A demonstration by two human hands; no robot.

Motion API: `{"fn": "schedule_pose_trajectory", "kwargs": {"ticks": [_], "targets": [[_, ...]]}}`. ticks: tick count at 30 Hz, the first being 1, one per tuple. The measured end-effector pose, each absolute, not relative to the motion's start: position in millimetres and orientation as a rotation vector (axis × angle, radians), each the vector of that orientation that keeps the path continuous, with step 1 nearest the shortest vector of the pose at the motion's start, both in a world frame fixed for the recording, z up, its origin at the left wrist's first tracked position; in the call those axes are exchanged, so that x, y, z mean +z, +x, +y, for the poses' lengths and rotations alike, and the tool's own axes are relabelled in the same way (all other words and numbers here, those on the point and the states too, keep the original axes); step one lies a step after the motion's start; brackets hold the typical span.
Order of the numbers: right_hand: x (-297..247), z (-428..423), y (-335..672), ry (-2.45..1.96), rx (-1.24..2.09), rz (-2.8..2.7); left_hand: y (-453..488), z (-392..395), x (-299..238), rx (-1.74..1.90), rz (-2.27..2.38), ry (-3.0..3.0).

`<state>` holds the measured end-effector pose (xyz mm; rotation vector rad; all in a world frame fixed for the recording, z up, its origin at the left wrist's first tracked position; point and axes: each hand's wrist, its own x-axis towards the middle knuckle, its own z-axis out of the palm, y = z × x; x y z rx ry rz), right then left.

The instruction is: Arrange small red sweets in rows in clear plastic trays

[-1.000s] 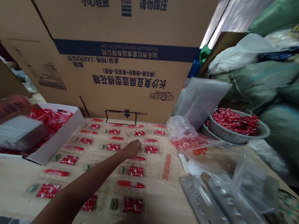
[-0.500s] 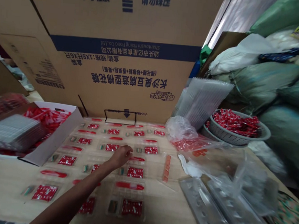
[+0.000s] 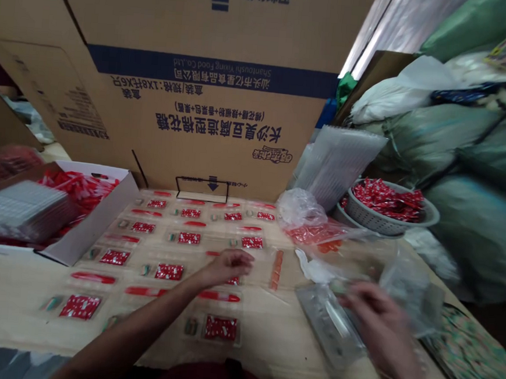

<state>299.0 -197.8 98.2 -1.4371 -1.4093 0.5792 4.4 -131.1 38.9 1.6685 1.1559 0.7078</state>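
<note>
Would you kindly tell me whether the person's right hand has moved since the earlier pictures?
Yes. The right hand was out of view before; it has come in from the lower right and is now over the right end of the clear tray.

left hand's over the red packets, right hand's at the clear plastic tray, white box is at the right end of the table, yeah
No: the white box is at the left end of the table, as the head view shows. The left hand over the red packets and the right hand at the clear plastic tray are right.
</note>
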Motion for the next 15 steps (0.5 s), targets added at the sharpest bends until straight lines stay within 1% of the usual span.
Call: {"fn": "schedule_pose_trajectory", "kwargs": {"ticks": [2,5,7,12,15], "targets": [[89,-187,254,-1.275,0.958,-1.472,27,-146,50,0.774,0.952,1.426],[73,-172,200,-1.117,1.177,-1.478,40,-161,60,0.900,0.810,1.047],[64,-169,181,-1.107,1.155,-1.519,34,-165,59,0.952,0.871,0.969],[53,-176,161,-1.081,0.738,-1.768,-1,-158,34,0.921,1.134,0.988],[53,-182,166,-1.115,0.683,-1.717,-17,-137,20,0.876,1.282,1.089]]}}
